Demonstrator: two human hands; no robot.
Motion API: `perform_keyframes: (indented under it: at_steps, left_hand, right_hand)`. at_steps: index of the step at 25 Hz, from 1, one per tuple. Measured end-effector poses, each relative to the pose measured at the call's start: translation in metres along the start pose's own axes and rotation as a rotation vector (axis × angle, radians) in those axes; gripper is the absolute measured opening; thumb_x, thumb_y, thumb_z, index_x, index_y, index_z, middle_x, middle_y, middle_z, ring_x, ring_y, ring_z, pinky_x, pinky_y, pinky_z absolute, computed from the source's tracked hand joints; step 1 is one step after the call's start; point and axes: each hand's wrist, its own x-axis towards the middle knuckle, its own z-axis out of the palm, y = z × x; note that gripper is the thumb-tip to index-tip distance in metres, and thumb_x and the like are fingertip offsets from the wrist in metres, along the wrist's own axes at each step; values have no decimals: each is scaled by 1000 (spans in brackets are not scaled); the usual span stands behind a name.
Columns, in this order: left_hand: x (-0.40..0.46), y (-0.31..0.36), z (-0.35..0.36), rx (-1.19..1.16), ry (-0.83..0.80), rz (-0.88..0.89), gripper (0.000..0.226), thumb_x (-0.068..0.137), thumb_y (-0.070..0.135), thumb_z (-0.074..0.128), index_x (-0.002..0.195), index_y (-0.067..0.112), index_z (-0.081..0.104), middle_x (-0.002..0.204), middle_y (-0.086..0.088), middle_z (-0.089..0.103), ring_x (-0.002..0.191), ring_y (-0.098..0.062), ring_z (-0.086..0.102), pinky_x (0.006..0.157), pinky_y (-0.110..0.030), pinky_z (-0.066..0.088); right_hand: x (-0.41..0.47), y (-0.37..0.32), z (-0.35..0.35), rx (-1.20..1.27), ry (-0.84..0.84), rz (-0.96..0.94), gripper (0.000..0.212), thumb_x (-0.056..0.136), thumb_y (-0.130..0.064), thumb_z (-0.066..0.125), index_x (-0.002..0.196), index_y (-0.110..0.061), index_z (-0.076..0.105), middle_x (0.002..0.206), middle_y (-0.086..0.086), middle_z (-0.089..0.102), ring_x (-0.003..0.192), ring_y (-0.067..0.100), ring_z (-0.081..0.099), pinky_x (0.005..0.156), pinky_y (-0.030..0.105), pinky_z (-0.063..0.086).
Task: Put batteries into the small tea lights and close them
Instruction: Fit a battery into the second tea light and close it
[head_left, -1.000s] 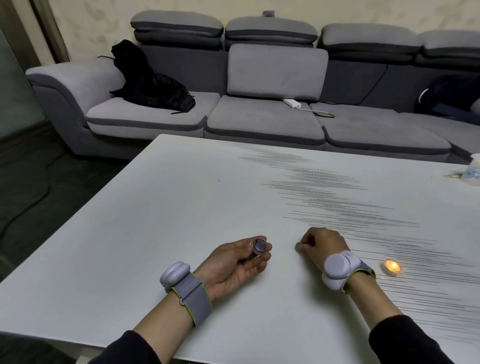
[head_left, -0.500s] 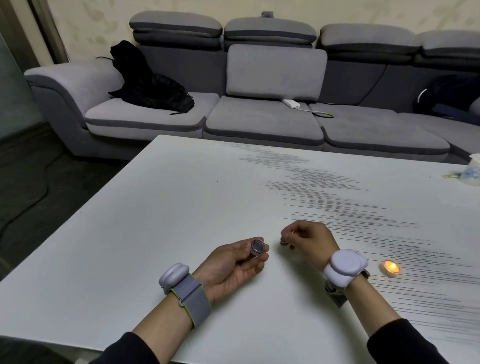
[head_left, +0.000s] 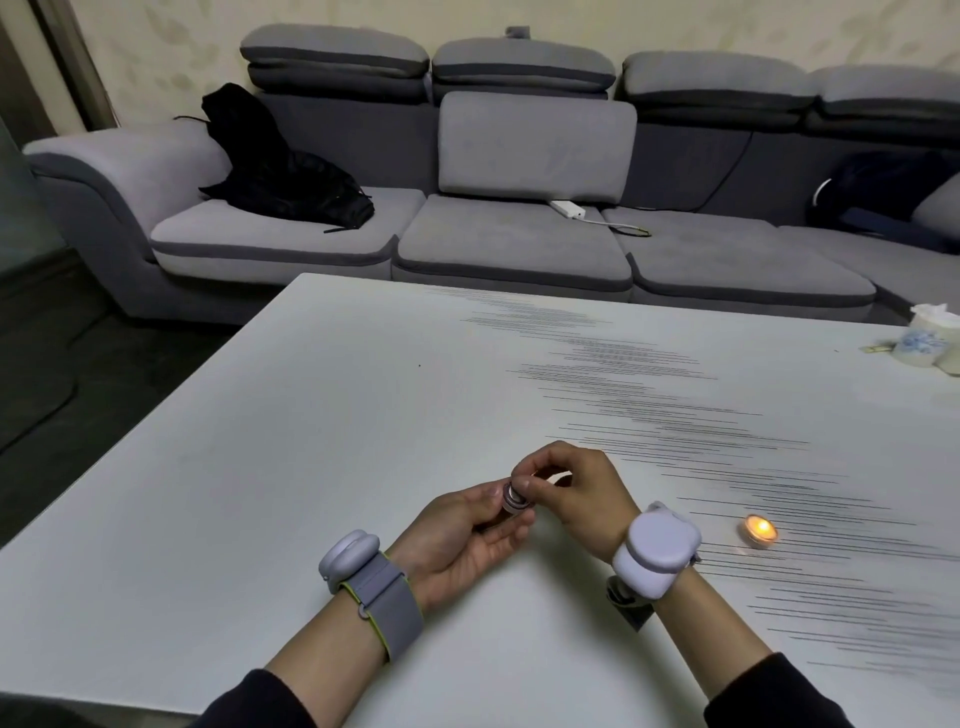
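My left hand (head_left: 462, 535) lies palm up above the white table (head_left: 260, 493), its fingers closed around a small tea light (head_left: 508, 503) turned on its side, round base facing right. My right hand (head_left: 576, 488) is pressed against that base, thumb and forefinger pinching a small round piece (head_left: 521, 486) against it; whether it is a battery or a cover I cannot tell. A second tea light (head_left: 760, 530) stands on the table to the right of my right wrist, glowing orange.
A white cup with blue pattern (head_left: 917, 347) and a paper roll (head_left: 943, 332) stand at the table's far right edge. A grey sofa (head_left: 509, 244) runs behind the table, with a black bag (head_left: 280, 171) on its left seat.
My right hand lifted off the table with a small piece pinched in its fingers and moved left to the tea light held in my left hand. My left hand stayed roughly in place.
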Motion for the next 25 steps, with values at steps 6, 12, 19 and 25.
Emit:
perform_keyframes:
  at_steps: [6, 12, 19, 25]
  left_hand:
    - [-2, -2, 0, 7, 15, -7, 24, 94, 3, 41, 97, -2, 65, 78, -14, 74, 62, -20, 71, 59, -26, 59]
    - [-4, -2, -3, 21, 25, -10, 25, 94, 3, 41, 93, -2, 66, 76, -13, 74, 61, -19, 71, 59, -26, 59]
    - [2, -9, 5, 21, 32, -27, 25, 94, 3, 42, 93, -2, 66, 79, -14, 73, 64, -21, 70, 60, -27, 58]
    - [5, -13, 10, 5, 44, -39, 20, 91, 7, 49, 91, -4, 66, 80, -17, 72, 63, -21, 71, 60, -27, 60]
  right_hand:
    - [3, 28, -67, -56, 339, 172, 25, 80, -7, 62, 72, -30, 62, 83, 6, 69, 77, 26, 61, 73, 34, 48]
    - [-21, 63, -102, -471, 41, 549, 17, 81, -37, 62, 85, -21, 65, 79, 1, 64, 76, 22, 56, 55, 23, 36]
    - [-17, 59, -74, -397, 90, 396, 17, 76, -26, 70, 68, -18, 57, 72, 2, 60, 69, 23, 55, 54, 22, 37]
    - [-19, 21, -33, -93, 174, 143, 16, 71, -21, 75, 70, -15, 61, 74, 7, 72, 63, 17, 64, 59, 20, 48]
